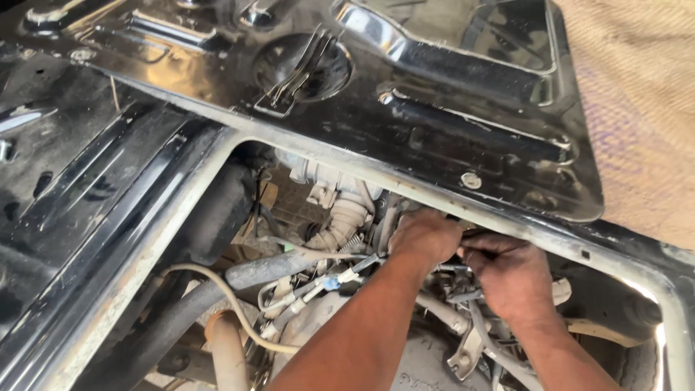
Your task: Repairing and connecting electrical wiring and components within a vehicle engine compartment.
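- Far left: a glossy black painted metal floor panel with raised ribs [87,188], dusty and scuffed along its edge. It slopes down toward the opening.
- Under that edge, a thick dark rubber hose [239,275] runs diagonally, and a thin cream-coloured cable [232,300] loops across it. A rusty tan pipe [226,351] stands just beside them at the bottom.
- Middle of the opening: a grey ribbed rubber boot [340,217] hangs off a pale cast metal housing [308,170], with a bunch of grey wires and small white plug connectors [326,279] just below it.
- The person's left hand [423,235] comes up from the bottom of the frame, forearm across the wires. It's curled into a loose fist right under the pale rusty frame rail [434,195]; fingers pressed together around something small and dark, can't tell what exactly.
- Right hand [507,271] is touching the left, knuckles up. Its fingers are bent and pinching the same small dark part [467,235], which sits tucked between both hands, tight against the underside of the rail.
- Above it all, a raised shiny black stamped metal cover [449,94] with a small round bolt head [470,180].
- Far right: coarse tan woven fabric [644,108].
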